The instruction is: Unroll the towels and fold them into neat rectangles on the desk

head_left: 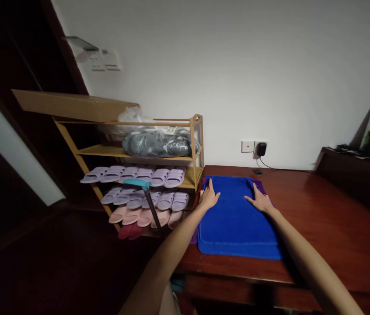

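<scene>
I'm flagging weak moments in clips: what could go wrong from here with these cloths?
The purple cloth peeks out past the blue cloth at left and far right, so the layers could end up uneven. The left hand and right hand are at the blue cloth's far corners; uneven pushing might wrinkle it. Its near edge lies close to the front of the table, so pulling could drag it over.

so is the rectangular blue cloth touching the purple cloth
Touching. The head view shows the blue cloth atop the purple cloth, which peeks out both sides.
</scene>
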`<state>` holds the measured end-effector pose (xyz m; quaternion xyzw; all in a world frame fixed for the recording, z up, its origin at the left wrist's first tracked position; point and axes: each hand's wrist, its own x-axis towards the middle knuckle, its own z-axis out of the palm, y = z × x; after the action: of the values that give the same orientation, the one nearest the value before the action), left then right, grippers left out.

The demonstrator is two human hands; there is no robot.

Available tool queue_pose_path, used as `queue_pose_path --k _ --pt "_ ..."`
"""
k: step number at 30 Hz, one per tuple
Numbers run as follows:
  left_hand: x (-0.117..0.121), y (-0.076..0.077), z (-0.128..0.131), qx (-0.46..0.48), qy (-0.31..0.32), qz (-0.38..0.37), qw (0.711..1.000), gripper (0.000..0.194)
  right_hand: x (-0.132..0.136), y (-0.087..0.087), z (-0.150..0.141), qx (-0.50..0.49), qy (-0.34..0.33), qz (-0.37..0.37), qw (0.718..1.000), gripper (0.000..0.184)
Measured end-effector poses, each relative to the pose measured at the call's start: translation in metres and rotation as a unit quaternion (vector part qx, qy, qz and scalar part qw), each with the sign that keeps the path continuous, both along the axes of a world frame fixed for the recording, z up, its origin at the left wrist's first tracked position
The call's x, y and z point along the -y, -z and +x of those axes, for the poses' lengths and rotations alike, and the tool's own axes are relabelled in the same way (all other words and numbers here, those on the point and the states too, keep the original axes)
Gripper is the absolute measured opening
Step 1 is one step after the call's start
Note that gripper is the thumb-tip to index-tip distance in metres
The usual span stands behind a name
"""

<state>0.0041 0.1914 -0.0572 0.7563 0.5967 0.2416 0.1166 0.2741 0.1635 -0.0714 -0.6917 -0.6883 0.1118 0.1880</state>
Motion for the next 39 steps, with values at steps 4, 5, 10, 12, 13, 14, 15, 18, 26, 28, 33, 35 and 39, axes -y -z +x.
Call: queue_pose_path --k 4,5,10,12,13,14,15,18,26,28,33,35,39 --pt "0.020 -0.005 -0.005 -0.007 0.018 -0.017 1.000 0.091 0.020 -0.009 0.007 0.010 -0.003 -0.018 1.000 0.100" --pt "0.021 -0.008 -0.006 -0.007 0.020 -0.022 1.000 0.092 0.022 -0.012 0.009 0.010 0.003 -0.024 1.000 0.099" --pt "0.006 -0.023 -0.006 -0.006 -0.007 -0.042 0.999 0.082 0.009 -0.026 0.016 0.011 0.049 -0.039 0.998 0.080" --pt "0.000 -0.024 -0.004 -0.011 -0.024 -0.051 0.998 0.078 0.004 -0.028 0.013 0.018 0.059 -0.037 0.997 0.074" --pt "-0.002 -0.024 -0.002 -0.017 -0.029 -0.054 0.998 0.078 0.002 -0.028 0.010 0.023 0.064 -0.033 0.997 0.073" --pt "-0.003 -0.023 0.000 -0.023 -0.030 -0.054 0.998 0.078 0.002 -0.028 0.007 0.031 0.068 -0.027 0.997 0.073" --pt "-0.003 -0.023 0.003 -0.031 -0.025 -0.051 0.998 0.077 0.001 -0.028 0.002 0.040 0.070 -0.018 0.997 0.073" --pt "-0.002 -0.021 0.012 -0.056 0.014 -0.025 0.998 0.061 -0.001 -0.027 -0.017 0.072 0.040 0.020 0.996 0.068" --pt "-0.020 -0.007 0.018 -0.081 0.031 -0.034 0.996 0.061 -0.022 -0.010 -0.036 0.097 -0.007 -0.019 0.995 0.078" --pt "-0.025 -0.002 0.016 -0.084 0.027 -0.045 0.995 0.063 -0.024 -0.006 -0.032 0.096 0.009 -0.028 0.995 0.082" --pt "-0.026 0.003 0.015 -0.091 0.023 -0.047 0.994 0.065 -0.022 -0.004 -0.029 0.091 0.057 -0.043 0.993 0.089" --pt "-0.024 0.002 0.016 -0.094 0.018 -0.049 0.994 0.066 -0.021 -0.005 -0.030 0.090 0.060 -0.050 0.993 0.089" --pt "-0.017 -0.001 0.017 -0.098 0.011 -0.059 0.993 0.066 -0.015 -0.007 -0.032 0.095 0.061 -0.051 0.992 0.090"
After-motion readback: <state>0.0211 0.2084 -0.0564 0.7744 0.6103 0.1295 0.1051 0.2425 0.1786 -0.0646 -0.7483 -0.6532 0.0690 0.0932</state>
